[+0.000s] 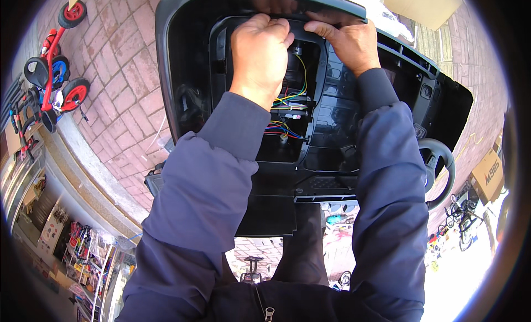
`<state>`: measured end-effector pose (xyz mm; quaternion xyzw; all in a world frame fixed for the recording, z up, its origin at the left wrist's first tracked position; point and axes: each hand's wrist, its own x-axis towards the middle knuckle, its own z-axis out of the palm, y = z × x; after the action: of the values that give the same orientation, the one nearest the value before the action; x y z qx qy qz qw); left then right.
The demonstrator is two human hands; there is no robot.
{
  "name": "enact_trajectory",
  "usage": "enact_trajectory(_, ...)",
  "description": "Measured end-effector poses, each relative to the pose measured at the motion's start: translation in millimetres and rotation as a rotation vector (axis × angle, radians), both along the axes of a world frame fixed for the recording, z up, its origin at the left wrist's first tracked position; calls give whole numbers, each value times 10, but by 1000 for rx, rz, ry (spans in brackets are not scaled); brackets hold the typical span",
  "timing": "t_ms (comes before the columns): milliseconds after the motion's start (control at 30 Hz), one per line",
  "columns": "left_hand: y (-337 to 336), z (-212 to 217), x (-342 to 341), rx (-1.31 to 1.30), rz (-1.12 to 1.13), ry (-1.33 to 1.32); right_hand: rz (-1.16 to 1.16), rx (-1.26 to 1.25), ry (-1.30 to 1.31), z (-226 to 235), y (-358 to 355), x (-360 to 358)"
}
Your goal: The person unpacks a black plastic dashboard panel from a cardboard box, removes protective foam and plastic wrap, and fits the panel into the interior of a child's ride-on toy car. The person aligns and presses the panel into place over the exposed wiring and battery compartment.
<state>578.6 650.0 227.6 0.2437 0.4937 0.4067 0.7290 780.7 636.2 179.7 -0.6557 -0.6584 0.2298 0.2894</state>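
Note:
A black plastic ride-on toy car body (337,114) lies in front of me, with an open recess in its floor. Colored wires (303,81), yellow, red and blue among them, run inside that recess to several connectors. At the recess's far edge my left hand (259,56) is closed, fingers curled down; whatever they pinch is hidden. Over the far side of the body my right hand (354,44) grips the black rim, thumb stretched toward the left hand and the other fingers out of sight behind the edge. A black steering wheel (441,172) sits at the body's right.
Brick paving (119,73) surrounds the car. A red-framed child's tricycle (55,73) stands at the far left, near a stone step (88,167). Stocked shelves (83,266) are at the lower left. To the right are a cardboard box (488,175) and a black bicycle-like object (462,217).

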Motion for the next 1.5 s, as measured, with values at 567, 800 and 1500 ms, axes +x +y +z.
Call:
enact_trajectory(567, 898, 910, -440, 988, -1137, 1740, -18, -39, -3, -273, -31, 137)
enact_trajectory(800, 855, 929, -416, 977, -1081, 1708, 70, 246, -521, 1936, 273, 211)
enact_trajectory(1500, -272, 744, -1314, -100, -358, 103, 59, -213, -419, 1168, 613, -462)
